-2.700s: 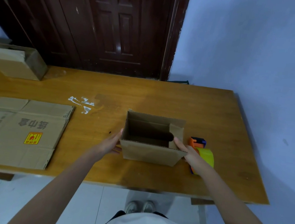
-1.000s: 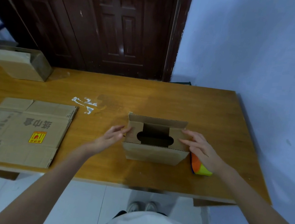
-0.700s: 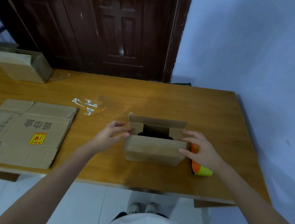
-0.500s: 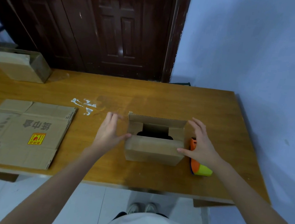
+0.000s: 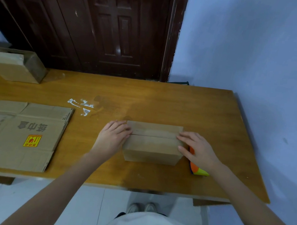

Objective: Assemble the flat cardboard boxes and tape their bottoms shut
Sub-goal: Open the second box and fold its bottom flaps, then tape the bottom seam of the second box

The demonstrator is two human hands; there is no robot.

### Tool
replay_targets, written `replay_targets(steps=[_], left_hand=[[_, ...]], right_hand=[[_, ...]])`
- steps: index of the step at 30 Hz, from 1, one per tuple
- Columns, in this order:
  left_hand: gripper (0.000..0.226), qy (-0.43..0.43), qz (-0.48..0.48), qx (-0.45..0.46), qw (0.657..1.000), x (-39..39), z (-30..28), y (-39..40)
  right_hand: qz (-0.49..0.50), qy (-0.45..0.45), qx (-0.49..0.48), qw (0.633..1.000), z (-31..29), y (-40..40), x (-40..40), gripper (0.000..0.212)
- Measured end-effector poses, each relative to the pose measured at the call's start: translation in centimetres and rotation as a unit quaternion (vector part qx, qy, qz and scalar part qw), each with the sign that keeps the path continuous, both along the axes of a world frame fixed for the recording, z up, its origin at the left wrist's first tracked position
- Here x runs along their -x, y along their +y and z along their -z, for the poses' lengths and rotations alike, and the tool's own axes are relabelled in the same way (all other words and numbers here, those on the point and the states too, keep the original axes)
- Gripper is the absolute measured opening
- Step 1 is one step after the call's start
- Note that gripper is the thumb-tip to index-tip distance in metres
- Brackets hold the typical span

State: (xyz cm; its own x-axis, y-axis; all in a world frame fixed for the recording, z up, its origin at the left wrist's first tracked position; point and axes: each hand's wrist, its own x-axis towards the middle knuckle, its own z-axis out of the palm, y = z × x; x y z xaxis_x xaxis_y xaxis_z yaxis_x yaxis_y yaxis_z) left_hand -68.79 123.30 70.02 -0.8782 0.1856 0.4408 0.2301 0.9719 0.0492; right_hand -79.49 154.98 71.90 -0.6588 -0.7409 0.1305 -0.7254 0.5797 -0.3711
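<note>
A small brown cardboard box (image 5: 152,146) stands on the wooden table (image 5: 163,103) with both long flaps folded down, meeting in a seam across its top. My left hand (image 5: 112,138) lies against the box's left end, fingers reaching onto the flaps. My right hand (image 5: 198,151) presses straight fingers on the right end of the flaps. An orange and yellow tape dispenser (image 5: 196,168) lies just right of the box, mostly hidden under my right hand. No tape shows on the seam.
A stack of flat cardboard boxes (image 5: 19,134) with a yellow and red sticker lies at the table's left. Another assembled box (image 5: 14,66) stands at the far left corner. White residue (image 5: 81,105) marks the tabletop. A dark door and a blue wall stand behind.
The near long flap was folded down first, then the far one; the opening that showed earlier is now covered. Both hands moved from the box's sides onto the closed flaps.
</note>
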Motion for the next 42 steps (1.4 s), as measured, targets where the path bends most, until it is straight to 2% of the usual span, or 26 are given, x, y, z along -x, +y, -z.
replay_targets(steps=[5, 8, 10, 13, 17, 21, 26, 30, 33, 37, 39, 42], left_hand=[[0.035, 0.0, -0.015, 0.006, 1.0, -0.2, 0.1, 0.3], [0.035, 0.001, -0.022, 0.0, 1.0, -0.2, 0.1, 0.5], [0.034, 0.005, -0.019, 0.0, 1.0, 0.1, 0.1, 0.9], [0.033, 0.014, -0.008, -0.011, 1.0, 0.8, 0.1, 1.6], [0.023, 0.018, 0.02, 0.002, 1.0, 1.7, 0.2, 2.3], [0.017, 0.007, 0.045, 0.03, 0.999, 2.2, 0.2, 2.1], [0.027, -0.009, 0.053, 0.031, 0.998, 2.2, -0.1, 2.2], [0.022, -0.018, 0.04, 0.036, 0.998, 2.2, -0.3, 2.5], [0.031, -0.04, 0.041, 0.038, 0.998, 2.0, -0.8, 2.7], [0.037, -0.053, 0.036, 0.055, 0.996, 2.0, -1.2, 2.7], [0.031, -0.035, 0.038, 0.069, 0.996, 2.3, -1.2, 2.8], [0.008, -0.018, 0.039, 0.065, 0.997, 2.6, -1.2, 3.1]], right_hand=[[0.01, -0.026, -0.013, 1.0, -0.5, 0.5, -0.3, 0.059], [0.12, -0.056, 0.049, 0.99, -0.7, 2.7, -1.0, 0.063], [0.212, -0.075, 0.077, 0.971, -0.6, 4.4, -1.7, 0.067], [0.307, -0.129, 0.053, 0.942, 0.2, 6.3, -3.4, 0.083], [0.396, -0.207, 0.068, 0.892, 2.6, 7.0, -5.7, 0.104], [0.444, -0.285, 0.129, 0.84, 5.7, 5.9, -7.2, 0.112], [0.504, -0.267, 0.187, 0.8, 8.2, 3.5, -7.6, 0.097], [0.523, -0.226, 0.166, 0.805, 8.4, 2.6, -7.4, 0.079], [0.52, -0.226, 0.152, 0.809, 8.5, 2.6, -7.0, 0.064], [0.525, -0.22, 0.215, 0.794, 8.9, 3.4, -6.8, 0.041], [0.529, -0.218, 0.258, 0.778, 8.6, 3.9, -6.7, 0.036], [0.526, -0.199, 0.314, 0.765, 7.4, 4.5, -6.3, 0.032]])
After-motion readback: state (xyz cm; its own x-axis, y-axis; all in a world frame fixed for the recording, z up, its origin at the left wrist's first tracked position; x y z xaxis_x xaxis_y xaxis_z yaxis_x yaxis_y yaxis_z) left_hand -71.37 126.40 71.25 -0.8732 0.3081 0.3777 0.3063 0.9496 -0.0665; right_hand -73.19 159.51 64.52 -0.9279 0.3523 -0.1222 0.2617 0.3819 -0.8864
